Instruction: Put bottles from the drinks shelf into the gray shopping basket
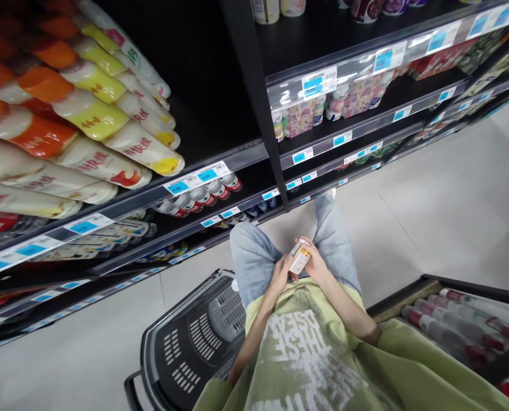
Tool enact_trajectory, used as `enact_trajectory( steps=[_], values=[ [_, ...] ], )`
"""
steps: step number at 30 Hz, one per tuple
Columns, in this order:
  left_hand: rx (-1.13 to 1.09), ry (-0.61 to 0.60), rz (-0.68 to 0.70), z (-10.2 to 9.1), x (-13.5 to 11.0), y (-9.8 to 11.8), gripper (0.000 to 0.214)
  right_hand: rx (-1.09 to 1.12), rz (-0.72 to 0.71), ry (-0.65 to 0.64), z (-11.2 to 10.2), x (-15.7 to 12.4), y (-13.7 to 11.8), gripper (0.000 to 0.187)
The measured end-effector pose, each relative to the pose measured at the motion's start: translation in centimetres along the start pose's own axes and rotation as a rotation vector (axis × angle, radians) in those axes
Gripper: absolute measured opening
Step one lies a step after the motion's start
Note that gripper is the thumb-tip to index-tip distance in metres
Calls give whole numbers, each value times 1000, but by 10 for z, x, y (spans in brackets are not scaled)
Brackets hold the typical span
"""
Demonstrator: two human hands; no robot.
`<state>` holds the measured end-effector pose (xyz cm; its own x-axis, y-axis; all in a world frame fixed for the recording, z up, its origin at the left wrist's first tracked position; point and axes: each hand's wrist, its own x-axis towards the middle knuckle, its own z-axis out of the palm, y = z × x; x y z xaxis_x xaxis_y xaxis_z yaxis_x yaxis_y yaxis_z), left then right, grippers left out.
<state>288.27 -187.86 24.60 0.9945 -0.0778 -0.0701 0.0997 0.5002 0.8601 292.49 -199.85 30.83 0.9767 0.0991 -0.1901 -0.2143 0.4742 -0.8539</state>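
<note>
Now my left hand and right hand are both gripping a small white box between my legs, and a dark basket is standing on my left, near the shelves.

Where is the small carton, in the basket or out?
Out: the left hand and right hand hold the small carton, clear of the basket.

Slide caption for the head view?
Left hand and right hand hold a small box; shopping basket alongside, bottles on the shelf.
</note>
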Motion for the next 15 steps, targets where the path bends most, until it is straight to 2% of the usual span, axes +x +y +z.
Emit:
enact_trajectory(
  steps=[3, 6, 9, 11, 13, 15],
  values=[
    [-84, 112, -73, 0, 8, -5, 69, -10, 25, -71, 3, -4, -1, 43],
    [-69, 205, -16, -1, 8, -4, 55, -21, 36, -121, 5, -6, -3, 51],
    [60, 193, 83, -4, 0, 5, 31, -69, 68, -133, 6, -8, -8, 55],
    [165, 193, 192, -9, -8, 12, 20, -113, 131, -192, 6, -12, -9, 58],
    [188, 176, 275, -17, -18, 19, 27, -161, 224, -292, 6, -19, -9, 62],
    [112, 124, 291, -28, -29, 25, 33, -165, 242, -315, 7, -30, -5, 64]
  ],
)
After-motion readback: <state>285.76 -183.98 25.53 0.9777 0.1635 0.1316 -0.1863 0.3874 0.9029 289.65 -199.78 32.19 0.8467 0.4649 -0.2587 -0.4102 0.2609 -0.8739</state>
